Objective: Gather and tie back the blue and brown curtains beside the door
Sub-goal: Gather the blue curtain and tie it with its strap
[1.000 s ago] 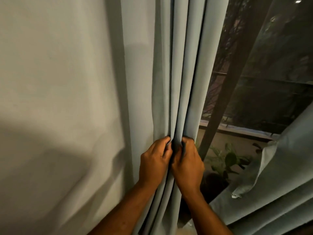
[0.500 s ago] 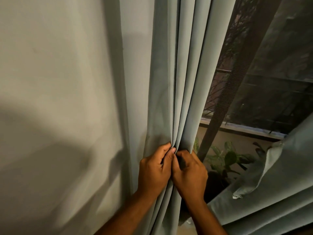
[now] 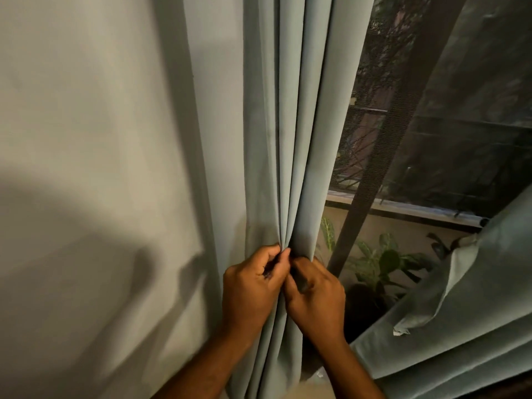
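Both the left hand point(image 3: 250, 286) and the right hand point(image 3: 315, 295) pinch the blue curtain point(image 3: 290, 139), its pleats bunched just above their knuckles, so gathering looks nearly done, while no tie or brown curtain shows yet.

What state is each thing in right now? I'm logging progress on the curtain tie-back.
Blue curtain: hanging, pleats bunched together, no tie visible on it.
Left hand: closed, pinching the folds.
Right hand: closed on the folds, touching the left hand.
Second curtain: at right, draped slantwise, loose.
Potted plant: upright behind the glass.
Brown curtain: not visible.
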